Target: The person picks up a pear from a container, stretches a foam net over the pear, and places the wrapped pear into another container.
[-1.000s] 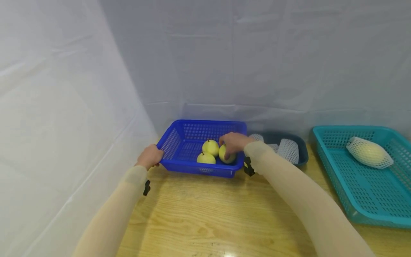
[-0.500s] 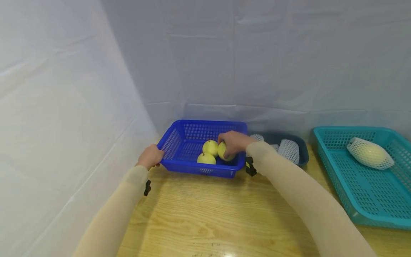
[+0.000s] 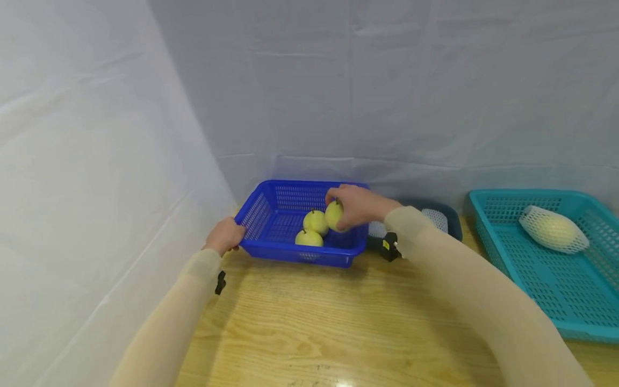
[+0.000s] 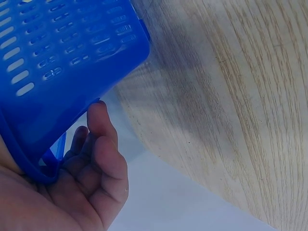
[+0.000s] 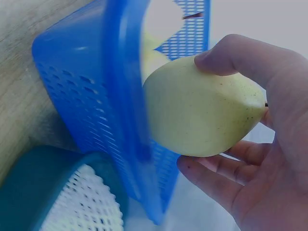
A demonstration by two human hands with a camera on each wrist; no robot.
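Observation:
My right hand (image 3: 360, 206) grips a yellow-green pear (image 5: 202, 108) between thumb and fingers, over the right end of the blue basket (image 3: 295, 251). In the right wrist view the pear's stem points toward the palm. Two more pears lie in the basket: one pear (image 3: 315, 222) right beside the held one, another pear (image 3: 309, 238) nearer the front wall. At the basket's left end, my left hand (image 3: 225, 236) holds the rim, its fingers (image 4: 103, 120) curled beneath the edge in the left wrist view.
A dark teal bin (image 3: 453, 221) with white foam nets (image 3: 436, 219) stands right of the basket, partly behind my right arm. Further right, a turquoise basket (image 3: 532, 317) holds one net-wrapped fruit (image 3: 555, 230). White sheeting (image 3: 309, 97) rises behind the wooden table (image 3: 290, 322) and along its left.
My right hand has lifted the pear up from the basket's floor, with the wrist rising to the right. The left hand stays on the rim, and the other two pears lie where they were.

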